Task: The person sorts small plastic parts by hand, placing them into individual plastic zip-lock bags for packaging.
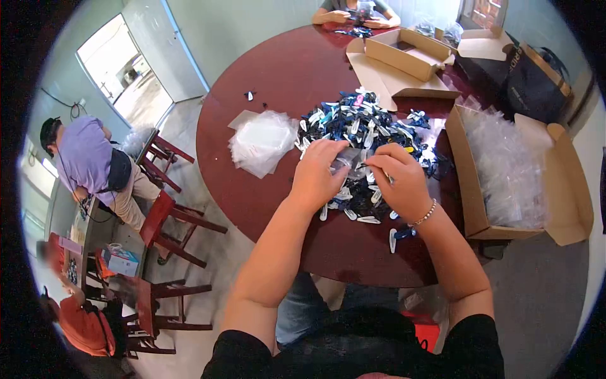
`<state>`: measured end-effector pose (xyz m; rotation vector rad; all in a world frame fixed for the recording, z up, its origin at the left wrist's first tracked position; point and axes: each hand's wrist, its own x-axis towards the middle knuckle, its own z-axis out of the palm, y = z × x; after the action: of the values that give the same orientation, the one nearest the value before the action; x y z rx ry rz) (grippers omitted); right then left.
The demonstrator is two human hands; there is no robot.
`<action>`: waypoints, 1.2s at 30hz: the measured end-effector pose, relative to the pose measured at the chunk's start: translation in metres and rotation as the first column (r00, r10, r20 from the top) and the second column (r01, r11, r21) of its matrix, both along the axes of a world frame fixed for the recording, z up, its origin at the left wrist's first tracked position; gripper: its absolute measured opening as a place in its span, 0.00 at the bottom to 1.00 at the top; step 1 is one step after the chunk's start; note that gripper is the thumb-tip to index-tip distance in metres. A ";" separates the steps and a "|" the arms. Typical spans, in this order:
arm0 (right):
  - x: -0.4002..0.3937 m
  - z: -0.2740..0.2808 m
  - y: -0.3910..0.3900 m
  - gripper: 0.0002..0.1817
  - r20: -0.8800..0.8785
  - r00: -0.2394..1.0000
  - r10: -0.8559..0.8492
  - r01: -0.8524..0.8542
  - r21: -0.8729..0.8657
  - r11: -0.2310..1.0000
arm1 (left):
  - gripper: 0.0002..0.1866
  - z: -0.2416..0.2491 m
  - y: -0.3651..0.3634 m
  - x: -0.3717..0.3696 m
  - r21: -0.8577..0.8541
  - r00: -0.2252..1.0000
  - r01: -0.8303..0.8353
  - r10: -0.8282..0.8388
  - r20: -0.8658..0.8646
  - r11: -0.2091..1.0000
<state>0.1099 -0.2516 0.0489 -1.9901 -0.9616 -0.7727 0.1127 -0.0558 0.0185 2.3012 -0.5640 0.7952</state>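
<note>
A heap of snap hair clips (344, 120), mostly dark blue, black and white, spreads over the round table under and beyond my hands. My left hand (319, 175) is closed on a small clear plastic bag (342, 162), thumb and fingers curved around its edge. Close beside it, my right hand (404, 182) pinches what looks like a hair clip at the bag's mouth; the fingers partly hide it. Left of the heap lies a loose stack of flat clear bags (262, 140). A few stray clips (392, 240) rest near my right wrist.
The dark red table (252, 76) holds an open carton (468, 189) of clear bags on the right, an emptier cardboard box (404, 54) and a dark tote bag (536, 85) behind. A person's hands (379, 23) work opposite. Two people sit at left among wooden stools (165, 221).
</note>
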 end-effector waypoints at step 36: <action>-0.018 -0.006 -0.001 0.11 0.092 0.996 -0.020 0.028 -0.087 0.996 | 0.26 0.004 -0.008 -0.004 -0.058 0.985 0.170 -0.172 -0.014 0.984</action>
<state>0.0922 -0.2529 0.0429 -2.0609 -1.0426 -0.8537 0.1091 -0.0641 0.0223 2.1727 -0.7111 0.6973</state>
